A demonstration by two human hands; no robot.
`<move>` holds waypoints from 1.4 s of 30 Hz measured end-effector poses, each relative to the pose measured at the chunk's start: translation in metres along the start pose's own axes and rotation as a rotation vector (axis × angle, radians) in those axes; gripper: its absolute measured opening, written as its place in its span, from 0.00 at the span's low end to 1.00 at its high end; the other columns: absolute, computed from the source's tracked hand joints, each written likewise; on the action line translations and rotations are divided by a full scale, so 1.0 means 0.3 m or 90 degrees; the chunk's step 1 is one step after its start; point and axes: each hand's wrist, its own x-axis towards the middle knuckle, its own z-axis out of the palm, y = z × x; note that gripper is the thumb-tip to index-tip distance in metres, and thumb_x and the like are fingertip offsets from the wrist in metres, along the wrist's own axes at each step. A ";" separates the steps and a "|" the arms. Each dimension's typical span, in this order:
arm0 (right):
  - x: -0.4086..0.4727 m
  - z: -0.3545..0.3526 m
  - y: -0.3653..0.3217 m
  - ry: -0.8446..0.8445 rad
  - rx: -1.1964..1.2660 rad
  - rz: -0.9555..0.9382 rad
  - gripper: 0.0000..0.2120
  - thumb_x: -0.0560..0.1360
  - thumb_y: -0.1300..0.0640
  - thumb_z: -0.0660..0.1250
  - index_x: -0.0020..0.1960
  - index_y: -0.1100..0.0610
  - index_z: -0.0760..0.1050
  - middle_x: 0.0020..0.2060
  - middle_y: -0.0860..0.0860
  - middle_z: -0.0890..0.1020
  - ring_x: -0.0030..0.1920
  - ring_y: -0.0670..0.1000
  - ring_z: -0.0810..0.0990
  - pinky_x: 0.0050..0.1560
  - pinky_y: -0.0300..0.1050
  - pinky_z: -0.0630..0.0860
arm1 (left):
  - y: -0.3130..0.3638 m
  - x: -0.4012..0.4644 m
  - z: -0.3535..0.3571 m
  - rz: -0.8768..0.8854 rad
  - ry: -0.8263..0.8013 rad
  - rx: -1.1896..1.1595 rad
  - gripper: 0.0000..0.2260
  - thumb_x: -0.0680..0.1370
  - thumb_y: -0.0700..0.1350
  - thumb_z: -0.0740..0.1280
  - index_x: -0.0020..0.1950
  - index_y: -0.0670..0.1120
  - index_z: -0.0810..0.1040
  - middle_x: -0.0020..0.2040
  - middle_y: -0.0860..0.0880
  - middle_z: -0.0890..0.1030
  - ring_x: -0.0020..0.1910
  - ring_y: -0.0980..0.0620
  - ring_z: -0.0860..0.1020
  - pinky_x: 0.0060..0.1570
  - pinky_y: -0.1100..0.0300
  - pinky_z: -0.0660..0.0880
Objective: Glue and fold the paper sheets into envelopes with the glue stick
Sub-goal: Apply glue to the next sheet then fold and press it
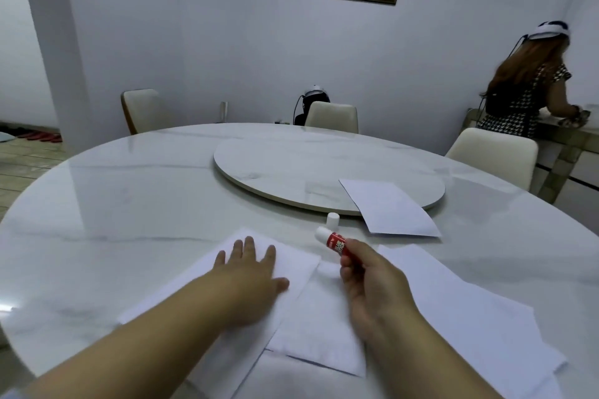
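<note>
My left hand (249, 272) lies flat, fingers spread, on a folded flap of a white paper sheet (301, 264) in front of me on the table. My right hand (369, 282) grips a red glue stick (335, 242), uncapped, with its white tip pointing up and away, just above the sheet's right part. The stick's white cap (333, 220) stands on the table beyond it. A second white sheet (389, 207) lies farther right, partly on the turntable. More white sheets (479, 317) lie at my right.
The round white marble table (129, 197) has a raised turntable (291, 165) at its middle. Cream chairs (332, 116) stand around the far side. A person (525, 97) stands at a side counter at the far right.
</note>
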 end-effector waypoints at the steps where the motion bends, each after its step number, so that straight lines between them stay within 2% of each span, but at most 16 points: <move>1: 0.007 -0.003 -0.007 0.002 0.013 -0.019 0.04 0.69 0.67 0.72 0.42 0.63 0.79 0.31 0.53 0.78 0.23 0.44 0.76 0.25 0.33 0.75 | -0.023 -0.010 -0.013 0.048 -0.028 -0.017 0.28 0.81 0.56 0.50 0.77 0.52 0.42 0.78 0.46 0.39 0.77 0.45 0.39 0.74 0.46 0.42; 4: 0.024 0.003 -0.056 -0.017 0.042 -0.060 0.05 0.69 0.67 0.72 0.44 0.61 0.79 0.32 0.51 0.78 0.24 0.42 0.75 0.26 0.31 0.74 | -0.059 -0.027 -0.059 0.135 -0.039 -0.067 0.28 0.80 0.50 0.55 0.76 0.57 0.45 0.78 0.54 0.39 0.77 0.51 0.39 0.74 0.50 0.43; 7: 0.030 0.057 -0.111 -0.071 0.022 -0.067 0.04 0.71 0.66 0.71 0.42 0.59 0.79 0.34 0.51 0.80 0.27 0.44 0.77 0.27 0.33 0.75 | -0.007 -0.021 -0.018 0.051 0.091 -0.097 0.27 0.81 0.52 0.50 0.77 0.47 0.44 0.79 0.46 0.42 0.77 0.47 0.41 0.75 0.48 0.43; 11: 0.047 0.113 -0.125 -0.143 -0.279 -0.252 0.02 0.72 0.58 0.70 0.42 0.52 0.78 0.41 0.58 0.85 0.33 0.52 0.74 0.34 0.42 0.74 | 0.011 -0.033 0.033 0.093 0.029 -0.061 0.28 0.81 0.56 0.47 0.77 0.49 0.39 0.78 0.50 0.37 0.76 0.52 0.37 0.75 0.51 0.38; 13: 0.059 0.102 -0.102 -0.157 -0.444 -0.332 0.03 0.72 0.54 0.69 0.41 0.52 0.79 0.36 0.52 0.86 0.32 0.53 0.75 0.34 0.46 0.74 | -0.003 -0.041 0.035 0.111 0.030 -0.065 0.28 0.81 0.56 0.47 0.77 0.51 0.39 0.78 0.52 0.36 0.76 0.55 0.37 0.75 0.52 0.37; 15: 0.068 0.083 -0.063 -0.171 -0.583 -0.356 0.06 0.72 0.53 0.69 0.38 0.53 0.81 0.37 0.49 0.86 0.35 0.56 0.79 0.39 0.50 0.76 | 0.001 -0.047 0.045 0.115 0.043 -0.068 0.28 0.81 0.56 0.46 0.76 0.52 0.38 0.77 0.53 0.36 0.76 0.56 0.36 0.75 0.52 0.36; 20: 0.084 0.078 0.010 -0.210 -0.738 -0.369 0.06 0.72 0.52 0.69 0.40 0.53 0.82 0.39 0.48 0.85 0.42 0.48 0.82 0.48 0.47 0.78 | 0.005 -0.047 0.044 0.108 0.032 -0.064 0.27 0.81 0.56 0.45 0.76 0.52 0.36 0.77 0.53 0.35 0.75 0.56 0.35 0.74 0.52 0.36; 22: 0.079 0.082 0.008 -0.229 -0.789 -0.387 0.07 0.72 0.51 0.68 0.41 0.54 0.82 0.38 0.49 0.85 0.41 0.51 0.81 0.46 0.50 0.78 | 0.004 -0.041 0.045 0.106 0.031 -0.062 0.27 0.81 0.55 0.45 0.76 0.52 0.36 0.77 0.53 0.34 0.75 0.56 0.35 0.74 0.52 0.36; 25: 0.062 0.064 -0.018 -0.253 -0.823 -0.406 0.08 0.68 0.51 0.66 0.36 0.55 0.79 0.26 0.42 0.78 0.30 0.45 0.73 0.33 0.45 0.71 | 0.005 -0.040 0.045 0.109 0.031 -0.064 0.26 0.81 0.54 0.45 0.76 0.52 0.37 0.77 0.53 0.35 0.75 0.56 0.35 0.74 0.52 0.36; 27: 0.050 0.043 -0.030 -0.264 -0.810 -0.399 0.10 0.64 0.51 0.65 0.33 0.58 0.75 0.22 0.44 0.71 0.26 0.45 0.66 0.31 0.44 0.65 | 0.002 -0.040 0.044 0.109 0.030 -0.065 0.26 0.81 0.54 0.44 0.76 0.52 0.37 0.77 0.53 0.35 0.75 0.56 0.36 0.74 0.53 0.36; 29: 0.029 0.023 -0.038 -0.305 -0.800 -0.373 0.13 0.62 0.50 0.65 0.31 0.61 0.69 0.23 0.46 0.67 0.27 0.46 0.64 0.31 0.47 0.64 | -0.001 -0.038 0.044 0.109 0.027 -0.068 0.26 0.82 0.53 0.44 0.76 0.52 0.36 0.77 0.53 0.34 0.75 0.57 0.35 0.74 0.54 0.35; 33: 0.004 0.002 -0.054 -0.395 -0.755 -0.263 0.13 0.61 0.52 0.67 0.30 0.62 0.71 0.25 0.51 0.70 0.28 0.48 0.68 0.31 0.44 0.66 | 0.000 -0.037 0.046 0.110 0.036 -0.069 0.26 0.82 0.55 0.44 0.76 0.52 0.37 0.77 0.53 0.35 0.75 0.57 0.36 0.74 0.55 0.35; 35: 0.022 0.006 -0.058 -0.341 -0.555 -0.218 0.08 0.63 0.53 0.67 0.31 0.57 0.76 0.25 0.53 0.72 0.24 0.48 0.67 0.27 0.40 0.63 | 0.000 -0.044 0.039 0.117 0.042 -0.068 0.26 0.82 0.55 0.45 0.77 0.52 0.38 0.78 0.53 0.36 0.76 0.57 0.37 0.74 0.55 0.36; 36: 0.038 0.007 -0.052 -0.301 -0.404 -0.171 0.08 0.66 0.53 0.67 0.37 0.58 0.78 0.24 0.54 0.72 0.22 0.47 0.65 0.24 0.39 0.60 | -0.001 -0.047 0.031 0.120 0.037 -0.071 0.26 0.82 0.55 0.46 0.77 0.52 0.39 0.78 0.54 0.37 0.76 0.57 0.37 0.74 0.55 0.36; 38: 0.064 0.009 -0.026 -0.218 -0.126 -0.069 0.08 0.71 0.54 0.64 0.42 0.59 0.75 0.21 0.51 0.70 0.20 0.47 0.61 0.20 0.38 0.56 | -0.004 -0.059 0.007 0.122 0.003 -0.060 0.26 0.82 0.55 0.48 0.76 0.55 0.40 0.78 0.54 0.37 0.76 0.54 0.36 0.74 0.52 0.36; 42: 0.098 0.010 0.018 -0.103 -0.012 -0.037 0.12 0.76 0.55 0.62 0.34 0.56 0.70 0.20 0.51 0.69 0.20 0.47 0.60 0.22 0.38 0.55 | -0.023 -0.096 -0.043 0.149 -0.120 0.019 0.27 0.81 0.53 0.55 0.72 0.69 0.42 0.77 0.53 0.35 0.76 0.47 0.35 0.74 0.43 0.39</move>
